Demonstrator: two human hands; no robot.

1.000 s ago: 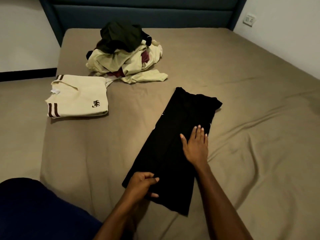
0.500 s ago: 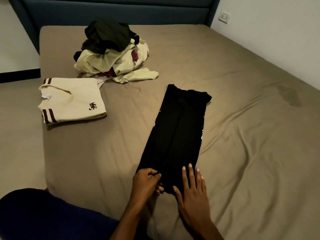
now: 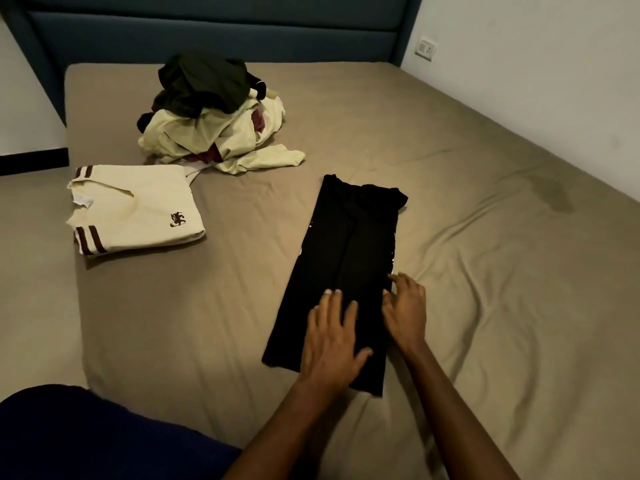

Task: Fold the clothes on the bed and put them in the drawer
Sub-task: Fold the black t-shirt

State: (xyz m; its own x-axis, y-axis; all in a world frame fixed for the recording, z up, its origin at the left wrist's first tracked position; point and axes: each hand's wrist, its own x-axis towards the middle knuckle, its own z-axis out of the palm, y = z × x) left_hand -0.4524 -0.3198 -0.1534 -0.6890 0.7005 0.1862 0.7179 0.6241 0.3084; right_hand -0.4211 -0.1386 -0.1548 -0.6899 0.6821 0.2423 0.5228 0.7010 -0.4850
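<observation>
1. Head view looks down on a bed (image 3: 485, 306) covered in a taupe sheet, with a dark blue headboard (image 3: 214, 26) at the far end.
2. A black garment (image 3: 346, 258), folded into a long narrow strip, lies on the sheet near the middle of the bed, running away from the person.
3. The left hand (image 3: 332, 344) rests flat on the near end of the strip, fingers straight and spread, gripping nothing.
4. The right hand (image 3: 407, 308) lies at the strip's right edge, fingers extended and touching the cloth, holding nothing.
5. A folded cream shirt (image 3: 138, 209) with brown striped cuffs sits near the bed's left edge, well apart from the black garment.
6. A pile of unfolded clothes (image 3: 211, 116), cream, maroon and dark green, lies beyond it toward the headboard.
</observation>
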